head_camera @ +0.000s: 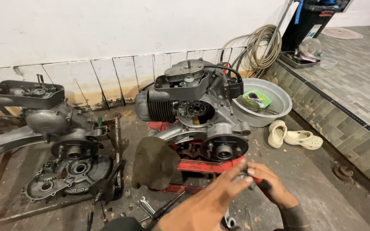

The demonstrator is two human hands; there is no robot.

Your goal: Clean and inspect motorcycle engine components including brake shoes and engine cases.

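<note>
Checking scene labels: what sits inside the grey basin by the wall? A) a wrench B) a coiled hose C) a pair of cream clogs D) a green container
D: a green container lies inside the grey basin; the cream clogs are on the floor beside it, and the coiled hose hangs on the wall behind.

Ref: engine [193, 107], ctr of floor [313, 179], on stand [202, 166].
- L of engine: 2nd engine case [43, 115]; cover plate [67, 177] before it.
- Before engine, L: cloth [155, 162]; wrenches [148, 207] nearer still.
- R of engine: basin [275, 100], container [256, 99] in it; sandals [294, 137] before basin.
- Behind basin: coiled hose [260, 47], at wall [108, 30].
- Before engine, R: both hands, left hand [206, 203], right hand [268, 184], on small part [243, 177].
</note>
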